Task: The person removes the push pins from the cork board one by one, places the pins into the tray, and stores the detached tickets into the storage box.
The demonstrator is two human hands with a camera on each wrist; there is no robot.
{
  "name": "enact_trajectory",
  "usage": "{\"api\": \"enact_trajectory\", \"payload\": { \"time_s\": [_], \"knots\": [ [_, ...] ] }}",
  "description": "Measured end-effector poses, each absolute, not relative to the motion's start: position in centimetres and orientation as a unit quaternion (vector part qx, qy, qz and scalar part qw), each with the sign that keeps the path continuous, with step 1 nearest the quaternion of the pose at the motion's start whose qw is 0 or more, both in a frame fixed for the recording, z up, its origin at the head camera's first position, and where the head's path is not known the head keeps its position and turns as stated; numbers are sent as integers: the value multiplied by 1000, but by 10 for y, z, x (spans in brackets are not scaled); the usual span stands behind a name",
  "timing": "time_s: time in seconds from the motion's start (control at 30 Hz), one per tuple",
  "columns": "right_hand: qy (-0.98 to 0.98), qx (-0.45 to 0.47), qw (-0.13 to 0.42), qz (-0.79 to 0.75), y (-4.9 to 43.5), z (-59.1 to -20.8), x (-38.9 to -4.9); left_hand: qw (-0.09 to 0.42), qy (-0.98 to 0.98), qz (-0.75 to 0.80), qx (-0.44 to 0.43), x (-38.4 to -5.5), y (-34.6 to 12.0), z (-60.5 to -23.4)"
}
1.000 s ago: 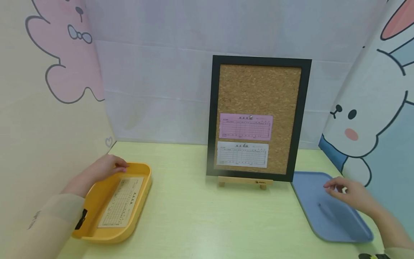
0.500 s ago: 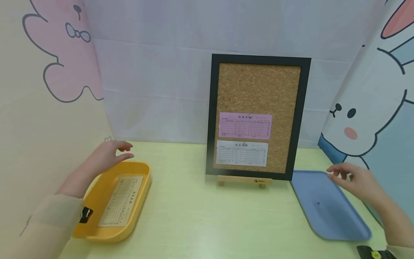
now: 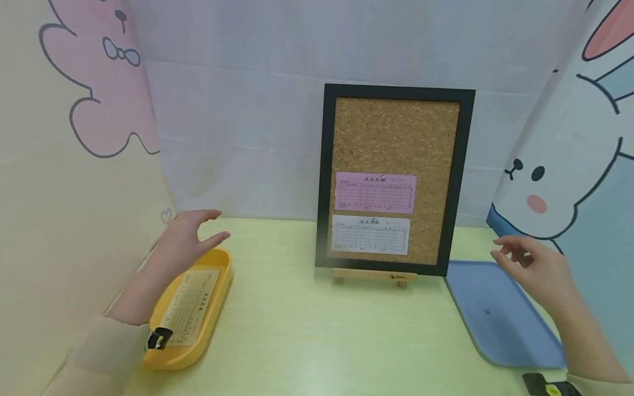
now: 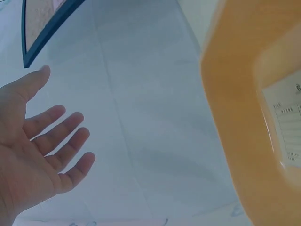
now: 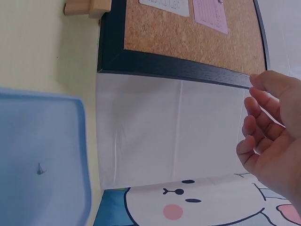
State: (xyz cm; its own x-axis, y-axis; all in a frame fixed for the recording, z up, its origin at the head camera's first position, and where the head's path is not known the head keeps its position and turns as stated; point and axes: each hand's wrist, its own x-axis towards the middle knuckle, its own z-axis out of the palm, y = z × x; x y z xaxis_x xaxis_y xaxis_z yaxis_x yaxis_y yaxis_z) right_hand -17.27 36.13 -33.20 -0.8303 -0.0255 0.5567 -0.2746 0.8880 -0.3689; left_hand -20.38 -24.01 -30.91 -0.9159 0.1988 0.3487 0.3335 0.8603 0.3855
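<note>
My left hand (image 3: 184, 239) hovers over the far end of a yellow tray (image 3: 225, 286), thumb and fingers spread with nothing between them. A pale yellow printed form slip (image 3: 193, 308) lies inside that tray. Above the far part of a blue tray (image 3: 515, 330) is my right hand (image 3: 537, 269), fingers loosely bent, with nothing visible between them. One small pushpin (image 5: 40, 168) lies on the blue tray. On the black-framed cork board (image 3: 396, 137), a pink form slip (image 3: 375, 192) hangs above a white form slip (image 3: 370, 235), each with a pin near its top edge.
The board stands on a small wooden easel (image 3: 375, 275) toward the back of the pale green table (image 3: 317, 341). A white cloth (image 3: 238, 110) hangs behind it. Panels printed with cartoon animals border the left and right sides.
The left hand has lifted away from the yellow tray's far rim and moved forward and right, its fingers spreading. The right hand has risen and moved forward from over the blue tray's middle.
</note>
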Motion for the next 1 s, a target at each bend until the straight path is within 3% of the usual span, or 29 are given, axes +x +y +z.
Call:
{"api": "enact_trajectory", "payload": {
  "time_s": [0.2, 0.43, 1.0],
  "knots": [
    [-911, 45, 315, 263, 341, -326, -168, 185, -931, -284, -138, -200, -217, -307],
    [-856, 64, 393, 330, 316, -320, -170, 225, -906, -332, -134, -201, -190, -306],
    [-771, 97, 450, 440, 265, -316, -189, 283, -834, -453, -141, -210, -116, -316]
  ]
}}
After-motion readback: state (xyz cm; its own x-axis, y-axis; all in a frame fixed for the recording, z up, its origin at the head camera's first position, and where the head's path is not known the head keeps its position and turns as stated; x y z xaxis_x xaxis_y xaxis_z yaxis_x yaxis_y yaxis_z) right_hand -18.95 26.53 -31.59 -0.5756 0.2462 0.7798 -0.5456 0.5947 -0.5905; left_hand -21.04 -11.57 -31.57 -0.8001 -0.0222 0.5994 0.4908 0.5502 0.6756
